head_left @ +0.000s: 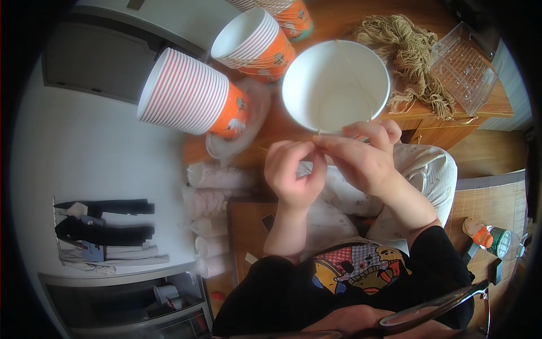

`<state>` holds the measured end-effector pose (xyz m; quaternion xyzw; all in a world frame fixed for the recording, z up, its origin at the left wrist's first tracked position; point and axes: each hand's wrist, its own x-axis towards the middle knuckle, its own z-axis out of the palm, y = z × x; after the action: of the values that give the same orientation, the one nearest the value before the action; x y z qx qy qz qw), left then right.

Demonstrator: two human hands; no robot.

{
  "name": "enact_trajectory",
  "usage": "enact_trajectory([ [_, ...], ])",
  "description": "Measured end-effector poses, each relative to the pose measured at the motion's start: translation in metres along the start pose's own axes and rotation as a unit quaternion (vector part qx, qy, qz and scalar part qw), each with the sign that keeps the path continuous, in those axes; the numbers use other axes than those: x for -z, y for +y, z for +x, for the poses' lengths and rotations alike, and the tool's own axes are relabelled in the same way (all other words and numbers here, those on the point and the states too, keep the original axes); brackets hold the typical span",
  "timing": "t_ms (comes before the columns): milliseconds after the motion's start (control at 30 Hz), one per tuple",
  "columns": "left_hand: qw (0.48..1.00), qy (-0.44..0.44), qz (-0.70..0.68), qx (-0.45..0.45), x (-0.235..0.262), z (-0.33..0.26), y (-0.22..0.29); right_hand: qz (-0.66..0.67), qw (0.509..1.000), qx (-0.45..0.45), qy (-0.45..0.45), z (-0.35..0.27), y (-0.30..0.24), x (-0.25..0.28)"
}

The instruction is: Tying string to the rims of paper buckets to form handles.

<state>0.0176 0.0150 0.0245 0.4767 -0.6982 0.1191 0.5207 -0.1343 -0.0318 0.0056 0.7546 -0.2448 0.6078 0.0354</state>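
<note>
A large white-lined paper bucket [305, 85] stands on the wooden table in front of me, its mouth turned toward me. A thin tan string [354, 70] runs from the bucket's far rim across the mouth toward my hands. My left hand [294, 172] and my right hand [364, 155] meet at the near rim, both closed with thumb and fingertips pinched together. Between them is the string, a short end of which pokes out left of my left hand. My fingers hide most of the pinched part. An orange and dark patch shows between my right fingers.
Nested orange paper buckets [183, 93] lie at left, with another stack [254, 45] behind. A bundle of tan strings [403, 53] and a clear plastic tray [466, 70] sit at right. Wrapped white rolls [217, 206] stand below the table's left side.
</note>
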Motion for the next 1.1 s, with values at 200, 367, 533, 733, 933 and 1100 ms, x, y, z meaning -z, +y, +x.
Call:
enact_trajectory([
  [200,0.999,-0.009,0.027,-0.02,0.0027,0.0008,0.0032,0.031,1.0,-0.001,0.0,0.0026,0.0022,0.0022],
  [367,0.999,-0.018,0.026,-0.026,0.004,0.0016,0.0052,0.049,0.998,-0.01,0.022,0.0036,0.0021,0.0016],
  [533,0.999,0.001,0.044,-0.014,0.003,0.0037,0.0079,0.049,0.998,-0.041,0.029,0.007,-0.0012,0.0029],
  [733,0.998,0.011,0.064,-0.018,-0.0004,0.0032,0.01,0.047,0.997,-0.047,0.032,0.0054,-0.0005,0.0029],
  [933,0.997,0.011,0.072,-0.022,0.0003,0.0024,0.0094,0.042,0.998,-0.042,0.03,0.0059,-0.0004,0.0036],
  [1100,1.0,0.002,0.021,0.008,0.0011,0.0005,0.0077,0.035,0.998,-0.036,0.032,0.0046,0.0002,0.0013],
])
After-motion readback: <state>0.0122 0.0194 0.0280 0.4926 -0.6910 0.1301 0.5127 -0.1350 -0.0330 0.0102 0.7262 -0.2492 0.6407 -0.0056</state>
